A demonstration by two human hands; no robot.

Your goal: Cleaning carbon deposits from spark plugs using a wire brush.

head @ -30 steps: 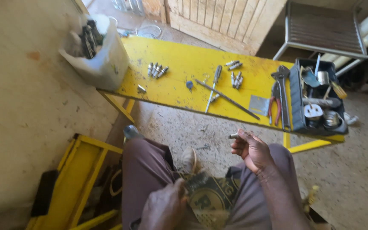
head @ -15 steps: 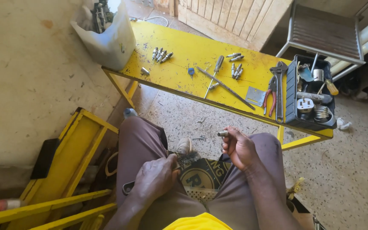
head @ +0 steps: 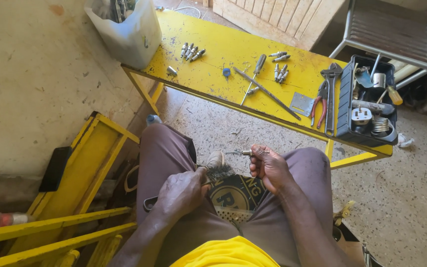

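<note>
My left hand [head: 181, 190] grips a wire brush [head: 218, 173] by its handle over my left thigh, bristles pointing toward the other hand. My right hand [head: 269, 165] pinches a spark plug [head: 245, 153] above my lap, its tip facing left and close to the bristles. I sit on a low seat [head: 233, 195] in brown trousers. Ahead stands a yellow bench [head: 213, 79] with several more spark plugs [head: 191, 51] in two clusters [head: 280, 72].
On the bench lie a screwdriver [head: 255, 74], a long rod [head: 268, 94], red pliers [head: 319, 101], a wrench [head: 330, 94] and a dark toolbox [head: 366, 104]. A white cut-open jug [head: 124, 34] stands at its left end. Yellow frames [head: 75, 173] lie at my left, a chair [head: 391, 29] far right.
The view has dipped and moved closer. My left hand rose from my lap with the wire brush toward the spark plug, which my right hand lowered and brought inward.
</note>
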